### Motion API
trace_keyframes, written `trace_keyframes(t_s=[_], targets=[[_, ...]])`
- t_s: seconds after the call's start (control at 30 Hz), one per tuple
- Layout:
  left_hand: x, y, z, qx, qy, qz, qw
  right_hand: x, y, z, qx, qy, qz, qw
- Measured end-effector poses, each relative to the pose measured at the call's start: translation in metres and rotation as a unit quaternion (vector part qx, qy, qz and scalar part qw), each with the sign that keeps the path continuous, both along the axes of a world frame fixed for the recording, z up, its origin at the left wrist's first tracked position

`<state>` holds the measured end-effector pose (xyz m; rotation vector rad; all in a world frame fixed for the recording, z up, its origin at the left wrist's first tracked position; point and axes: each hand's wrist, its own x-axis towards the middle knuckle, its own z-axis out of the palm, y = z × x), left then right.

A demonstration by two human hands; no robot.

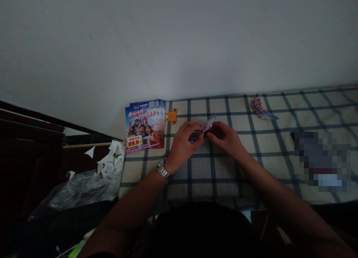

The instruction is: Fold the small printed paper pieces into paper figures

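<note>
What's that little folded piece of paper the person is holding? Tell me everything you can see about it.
The folded paper is a narrow, creased piece of glossy-looking printed paper, mostly pink, purple and white. It tapers to a point angled up and to the right. The left hand and right hand pinch it, hiding its lower part, above a checked cloth.

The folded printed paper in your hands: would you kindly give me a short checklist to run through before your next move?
Folded printed paper held by the left hand and right hand: ok, the fingers of both hands are on it.
Sharpness of its creases: cannot tell, too small and dim.
Stack of flyers beside the left hand, not touching it: ok.
Second folded paper piece lying apart from the hands on the checked cloth: ok.
Light on the hands: not ok, the view is dim.
</note>
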<state>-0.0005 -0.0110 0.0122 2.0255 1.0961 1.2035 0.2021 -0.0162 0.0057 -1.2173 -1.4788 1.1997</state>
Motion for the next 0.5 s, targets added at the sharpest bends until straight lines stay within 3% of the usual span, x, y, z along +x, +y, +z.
trace_keyframes(t_s=[0.23, 0.5], targets=[[0.0013, -0.0021, 0.0020, 0.071, 0.053, 0.008, 0.996, -0.0008, 0.0004, -0.0008, 0.007, -0.012, -0.006, 1.000], [0.0024, -0.0060, 0.0049, 0.084, 0.072, 0.029, 0.993, -0.0004, -0.0011, -0.0012, 0.005, -0.014, 0.001, 1.000]])
